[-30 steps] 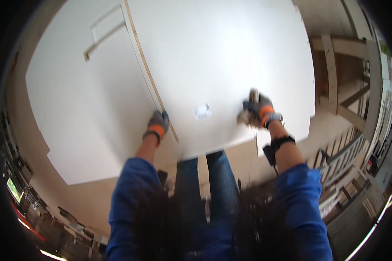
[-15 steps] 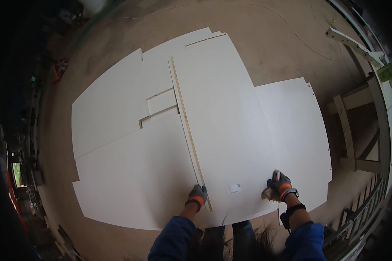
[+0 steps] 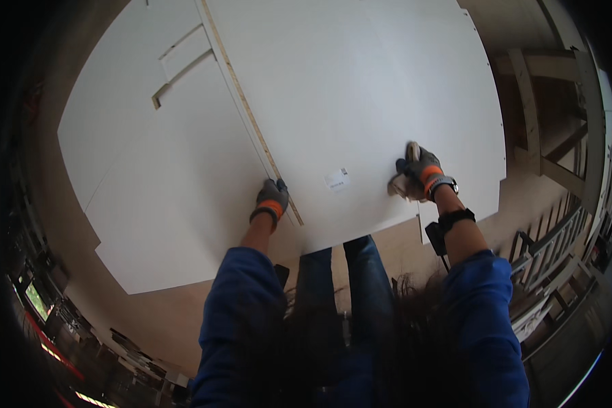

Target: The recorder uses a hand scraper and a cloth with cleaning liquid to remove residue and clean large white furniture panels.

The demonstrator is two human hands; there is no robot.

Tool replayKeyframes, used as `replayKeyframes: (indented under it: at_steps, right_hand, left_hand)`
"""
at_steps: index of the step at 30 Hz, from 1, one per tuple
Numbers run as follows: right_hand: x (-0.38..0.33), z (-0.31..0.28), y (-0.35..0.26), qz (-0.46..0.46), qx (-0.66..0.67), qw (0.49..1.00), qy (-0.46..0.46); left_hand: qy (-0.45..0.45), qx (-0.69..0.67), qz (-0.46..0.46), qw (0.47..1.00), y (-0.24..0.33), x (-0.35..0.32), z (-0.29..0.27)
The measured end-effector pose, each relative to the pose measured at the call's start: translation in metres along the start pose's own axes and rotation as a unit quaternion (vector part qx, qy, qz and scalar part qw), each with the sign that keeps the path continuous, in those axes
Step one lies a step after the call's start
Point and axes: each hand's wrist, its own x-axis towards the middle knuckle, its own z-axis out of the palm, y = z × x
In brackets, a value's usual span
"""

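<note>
A large white board (image 3: 360, 88) lies in front of me, with a narrow white strip (image 3: 253, 122) on it that shows a bare brown edge. My left hand (image 3: 272, 198), in a grey glove with an orange cuff, is at the strip's near end, its fingers bent closed over it. My right hand (image 3: 423, 170), gloved alike, is closed around a crumpled beige rag (image 3: 399, 187) and presses it on the board. Part of the rag is hidden under the glove. Between both hands a white label (image 3: 337, 178) sticks to the surface.
A rectangular cutout (image 3: 183, 64) opens in the board left of the strip. Wooden frames (image 3: 534, 112) stand at the right, with a metal rack (image 3: 547, 234) nearer me. My legs (image 3: 364, 272) are close to the board's near edge. Red bars (image 3: 54, 347) show at lower left.
My view has tilted down toward my body, so the board and both hands sit higher in the picture. Both hands keep nearly the same places on the board; the rag stays in my right hand.
</note>
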Motion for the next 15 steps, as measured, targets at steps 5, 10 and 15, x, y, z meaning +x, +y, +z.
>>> replayKeyframes:
  at_steps: [5,10,15]
  right_hand:
    - [0.001,0.004,0.003,0.046,0.032,0.998,-0.040]
    - [-0.009,-0.003,0.000,0.047,0.043,0.998,-0.018]
    - [-0.018,-0.009,-0.007,0.041,0.013,0.999,-0.015]
  left_hand:
    - [-0.008,0.000,-0.013,1.000,-0.008,0.004,0.009]
    - [-0.022,-0.020,-0.003,1.000,-0.013,0.015,0.018]
    - [-0.019,0.007,0.001,1.000,-0.002,0.005,0.012]
